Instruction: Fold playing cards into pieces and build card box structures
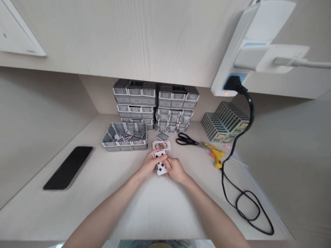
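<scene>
Near the middle of the white desk, a seven of spades card (161,167) is held face up between both hands. My left hand (149,163) grips its left side, thumb across the face. On the right side, my right hand (176,168) has its fingers closed on the card; whether more cards lie beneath it is hard to tell. Just beyond the hands lies a pile of face-up cards (165,146) with a red-marked picture card on top. A face-down card (162,136) rests behind that pile. An open box made of cards (124,147) holds loose cards to the left.
Stacked card boxes (136,100) stand at the back. A black phone (68,168) lies left. To the right are black scissors (186,139), a yellow glue gun (217,156) and its looping cable (239,206). A power strip (240,51) hangs above.
</scene>
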Available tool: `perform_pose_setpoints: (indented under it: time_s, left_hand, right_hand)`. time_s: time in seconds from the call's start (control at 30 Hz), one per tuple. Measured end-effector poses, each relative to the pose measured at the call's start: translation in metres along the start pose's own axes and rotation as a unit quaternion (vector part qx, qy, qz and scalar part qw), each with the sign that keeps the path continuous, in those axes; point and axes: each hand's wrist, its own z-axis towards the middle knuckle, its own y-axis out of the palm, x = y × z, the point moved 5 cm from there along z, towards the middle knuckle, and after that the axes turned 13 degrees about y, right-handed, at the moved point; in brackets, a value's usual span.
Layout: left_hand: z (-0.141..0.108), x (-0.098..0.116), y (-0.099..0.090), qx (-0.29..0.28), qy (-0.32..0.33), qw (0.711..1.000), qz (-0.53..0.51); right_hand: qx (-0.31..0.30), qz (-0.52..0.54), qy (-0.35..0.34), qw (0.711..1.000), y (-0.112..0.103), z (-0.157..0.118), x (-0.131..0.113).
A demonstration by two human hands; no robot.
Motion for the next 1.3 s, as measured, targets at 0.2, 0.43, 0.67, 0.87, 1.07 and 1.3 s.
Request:
perform_pose_setpoints:
  time_s: [0.2,0.43,0.67,0.87,1.07,1.3]
  left_hand:
    - [-0.003,-0.005,0.002,-0.001,-0.059,0.997,-0.055]
    - [-0.003,-0.008,-0.001,0.020,-0.094,0.988,-0.120]
    - [-0.001,-0.009,-0.003,0.053,-0.093,0.987,-0.122]
    - [0.000,-0.004,-0.003,0.078,-0.058,0.991,-0.094]
    - [0.007,0.002,-0.007,0.059,0.005,0.994,-0.091]
    - [0.009,0.002,-0.015,0.074,0.031,0.997,0.022]
  right_hand:
    - [-0.051,-0.045,-0.030,0.997,0.006,-0.002,0.000]
    - [-0.104,-0.052,-0.056,0.992,0.010,-0.005,-0.005]
    - [-0.031,-0.071,-0.068,0.995,0.006,-0.009,-0.010]
    - [-0.021,0.045,-0.028,0.998,0.004,-0.002,-0.005]
    - [-0.043,0.241,0.083,0.966,-0.006,0.012,0.009]
    - [-0.002,0.262,0.088,0.961,-0.016,0.017,0.015]
